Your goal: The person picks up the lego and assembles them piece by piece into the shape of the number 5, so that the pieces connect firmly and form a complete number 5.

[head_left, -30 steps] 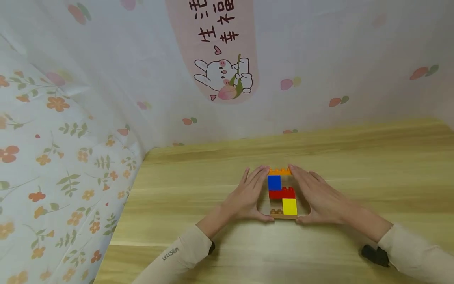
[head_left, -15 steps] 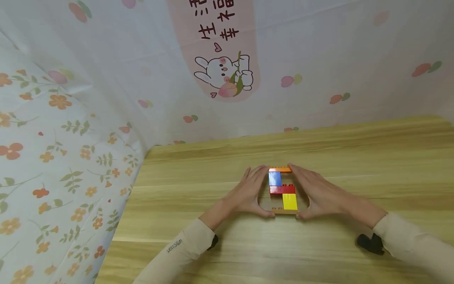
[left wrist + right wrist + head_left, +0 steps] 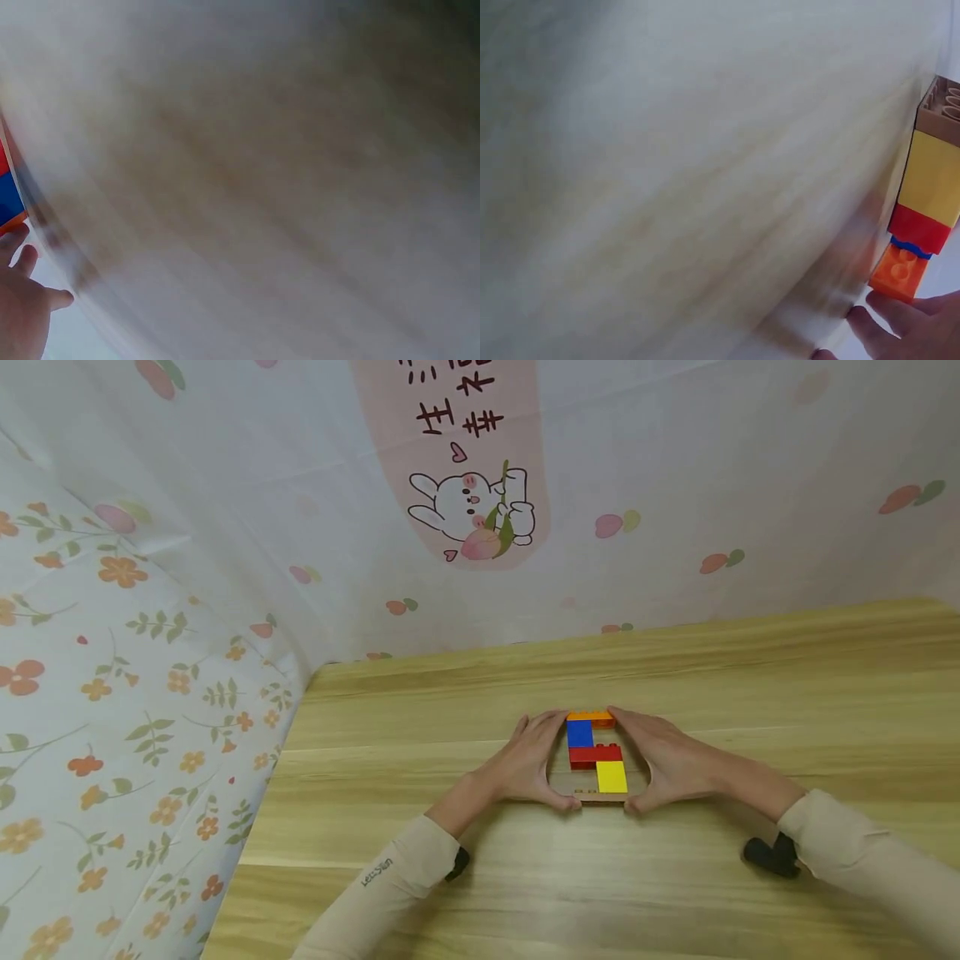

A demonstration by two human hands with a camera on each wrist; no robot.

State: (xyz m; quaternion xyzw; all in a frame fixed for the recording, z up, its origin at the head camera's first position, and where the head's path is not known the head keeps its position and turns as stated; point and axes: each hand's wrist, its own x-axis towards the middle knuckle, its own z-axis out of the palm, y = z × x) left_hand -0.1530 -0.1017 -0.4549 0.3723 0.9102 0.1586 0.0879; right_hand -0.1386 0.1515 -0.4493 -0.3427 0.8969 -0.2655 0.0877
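Note:
A stack of toy building bricks lies lengthwise between both hands: an orange brick (image 3: 579, 716) at the far end, then a blue brick (image 3: 580, 733), a red brick (image 3: 595, 754), a yellow brick (image 3: 611, 777) and a brown brick (image 3: 602, 797) nearest me. My left hand (image 3: 517, 770) grips its left side, fingertips at the orange brick and thumb at the brown one. Mirroring it, the right hand (image 3: 678, 762) grips the right side. Whether the stack touches the table cannot be told. In the right wrist view the orange brick (image 3: 900, 271) meets the fingertips.
The wood-grain table (image 3: 420, 727) extends around the hands. A printed cloth with a rabbit (image 3: 472, 514) hangs behind it, and a flowered cloth (image 3: 150, 710) hangs at the left. A black strap (image 3: 772, 856) shows below the right sleeve.
Both hands keep their grip. The stack has shifted slightly away from me and tilted, so the near faces of its orange and brown bricks show more. The head view has also shifted a little.

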